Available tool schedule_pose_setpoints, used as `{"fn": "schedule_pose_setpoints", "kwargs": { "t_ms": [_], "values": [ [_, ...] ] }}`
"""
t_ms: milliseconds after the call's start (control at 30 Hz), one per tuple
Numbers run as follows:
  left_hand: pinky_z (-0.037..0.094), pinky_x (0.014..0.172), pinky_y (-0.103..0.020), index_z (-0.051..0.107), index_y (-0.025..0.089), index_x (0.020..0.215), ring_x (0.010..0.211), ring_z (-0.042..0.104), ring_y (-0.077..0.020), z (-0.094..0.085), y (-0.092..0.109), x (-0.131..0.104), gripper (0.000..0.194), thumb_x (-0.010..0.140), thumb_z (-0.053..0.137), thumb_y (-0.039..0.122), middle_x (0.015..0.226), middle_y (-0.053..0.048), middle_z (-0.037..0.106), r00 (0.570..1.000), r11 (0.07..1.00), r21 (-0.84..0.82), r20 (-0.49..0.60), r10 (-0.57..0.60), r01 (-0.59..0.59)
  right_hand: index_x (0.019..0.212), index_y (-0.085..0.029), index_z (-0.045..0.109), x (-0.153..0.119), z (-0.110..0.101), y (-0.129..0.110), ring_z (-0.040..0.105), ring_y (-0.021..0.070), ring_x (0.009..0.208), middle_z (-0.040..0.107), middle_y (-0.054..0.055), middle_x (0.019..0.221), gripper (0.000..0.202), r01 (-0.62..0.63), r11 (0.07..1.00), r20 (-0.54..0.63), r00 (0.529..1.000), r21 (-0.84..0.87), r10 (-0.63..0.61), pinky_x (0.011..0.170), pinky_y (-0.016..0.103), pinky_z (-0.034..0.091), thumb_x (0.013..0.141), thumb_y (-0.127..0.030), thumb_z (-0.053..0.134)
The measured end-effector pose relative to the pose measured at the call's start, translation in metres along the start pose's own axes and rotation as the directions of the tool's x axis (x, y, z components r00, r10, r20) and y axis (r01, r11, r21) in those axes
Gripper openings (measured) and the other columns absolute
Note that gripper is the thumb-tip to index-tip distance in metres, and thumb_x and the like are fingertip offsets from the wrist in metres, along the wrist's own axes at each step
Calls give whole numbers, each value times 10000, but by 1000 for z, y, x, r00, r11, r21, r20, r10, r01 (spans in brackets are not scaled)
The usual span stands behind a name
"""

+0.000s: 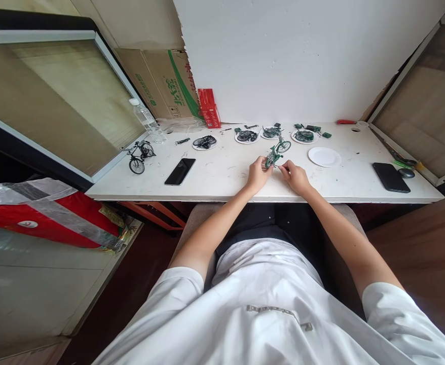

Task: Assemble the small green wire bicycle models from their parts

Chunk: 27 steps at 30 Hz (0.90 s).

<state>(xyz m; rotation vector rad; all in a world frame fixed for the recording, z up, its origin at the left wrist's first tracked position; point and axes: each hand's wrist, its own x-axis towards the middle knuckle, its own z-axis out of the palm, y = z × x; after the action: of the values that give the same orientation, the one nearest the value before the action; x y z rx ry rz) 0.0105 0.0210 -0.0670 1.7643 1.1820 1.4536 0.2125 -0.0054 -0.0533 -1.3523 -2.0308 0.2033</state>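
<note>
A small green model bicycle [283, 147] is held tilted over the table, its wheel end pointing away from me. My left hand [259, 173] is closed on the near end of it, and the fingers hide part of that end. Close by on the right, my right hand [294, 176] is pinched at the bicycle's lower edge. A thin, small piece shows at those fingertips, too small to name. Beyond my hands, paper plates hold dark and green model parts [271, 132]. To the right lies a bare white paper plate [324, 157].
A black model bicycle [138, 156] stands at the left, near a water bottle [146, 120]. A phone [180, 171] lies left of my hands, another phone [391, 177] at the right beside a mouse [406, 173]. A red box [209, 108] leans against the back board.
</note>
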Motion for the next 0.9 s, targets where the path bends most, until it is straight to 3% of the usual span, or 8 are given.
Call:
{"fn": "schedule_pose_setpoints", "kwargs": {
  "t_ms": [133, 433, 567, 700, 900],
  "values": [
    [681, 830, -309, 659, 207, 1091, 933, 820, -203, 0, -1, 0, 229, 929, 816, 166, 1163, -106, 833, 1000, 1000, 2, -8, 11, -11, 1059, -252, 606, 1, 1, 2, 681, 273, 738, 786, 103, 920, 483, -10, 999, -4, 1000, -45, 10, 691, 341, 376, 1139, -658, 356],
    [665, 783, -272, 642, 206, 1096, 889, 812, -181, 1, 3, 0, 234, 929, 804, 183, 1149, -97, 827, 1000, 1000, -25, -18, 6, -7, 895, -246, 634, 0, 0, -2, 684, 272, 712, 756, 103, 780, 650, 15, 994, 24, 1000, -110, -12, 717, 351, 395, 1165, -668, 221],
    [667, 794, -282, 650, 205, 1110, 898, 815, -186, 1, 4, -1, 239, 930, 807, 196, 1151, -101, 828, 1000, 1000, -24, -11, -10, 10, 948, -245, 657, 0, 0, -5, 718, 296, 794, 797, 127, 898, 662, 19, 992, 16, 1000, -128, -17, 722, 356, 386, 1169, -660, 191],
    [673, 814, -297, 664, 206, 1112, 912, 819, -191, 1, 5, -1, 249, 918, 819, 186, 1184, -105, 830, 1000, 1000, -12, 3, -21, 21, 989, -238, 642, 1, 1, -8, 689, 307, 748, 776, 137, 863, 628, -38, 982, 9, 999, -186, 40, 679, 355, 345, 1170, -633, 189],
    [668, 809, -296, 663, 201, 1107, 927, 824, -199, 0, 7, -1, 249, 916, 819, 169, 1205, -113, 829, 1000, 1000, 14, 11, -15, 15, 1179, -234, 562, 3, 0, -8, 660, 316, 711, 756, 107, 856, 429, -85, 990, 17, 996, -111, 87, 645, 352, 322, 1127, -606, 356]
  ]
}}
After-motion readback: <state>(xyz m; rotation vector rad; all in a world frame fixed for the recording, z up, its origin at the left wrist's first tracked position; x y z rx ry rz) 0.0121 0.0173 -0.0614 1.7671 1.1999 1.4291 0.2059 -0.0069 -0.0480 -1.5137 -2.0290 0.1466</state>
